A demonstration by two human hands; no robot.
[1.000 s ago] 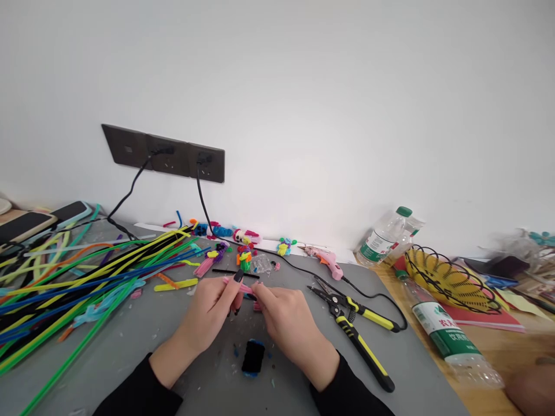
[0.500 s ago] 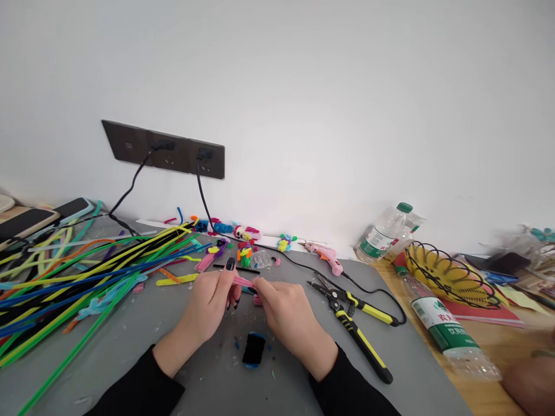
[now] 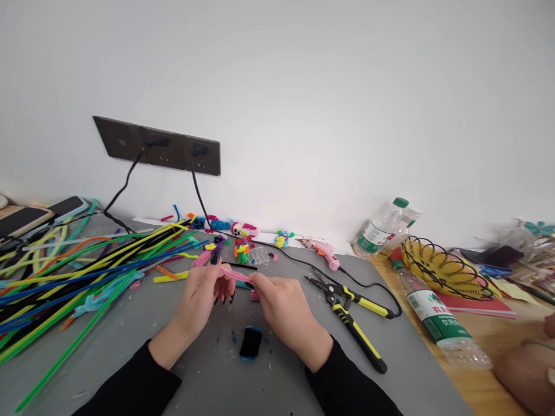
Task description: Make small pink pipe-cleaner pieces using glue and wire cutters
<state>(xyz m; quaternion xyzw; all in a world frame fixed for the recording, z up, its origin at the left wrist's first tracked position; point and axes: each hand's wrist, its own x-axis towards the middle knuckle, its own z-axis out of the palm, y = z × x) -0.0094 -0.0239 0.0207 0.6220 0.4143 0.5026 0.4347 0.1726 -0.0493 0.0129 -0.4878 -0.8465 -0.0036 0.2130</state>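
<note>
A pink pipe cleaner (image 3: 235,274) stretches between my two hands above the grey mat. My left hand (image 3: 203,289) pinches its left end between thumb and fingers. The other end sits in the closed fingertips of my right hand (image 3: 284,303). Below them on the mat lies a small black fuzzy block (image 3: 251,342) with blue edges. A short pink piece (image 3: 255,295) lies beside my right fingertips, partly hidden. Behind the hands are a black pipe cleaner strip (image 3: 243,266) and a small multicoloured pipe cleaner figure (image 3: 241,250).
Many loose pipe cleaners (image 3: 108,277) cover the left side. Yellow-handled pliers (image 3: 347,306) and a corded pink glue gun (image 3: 323,253) lie to the right. Beyond are a water bottle (image 3: 437,318), a yellow basket (image 3: 442,271) and another person's hand (image 3: 526,375). Several pipe cleaner figures line the wall.
My hands have drawn slightly apart, and more of the pink pipe cleaner shows between them. The whole view has shifted a little.
</note>
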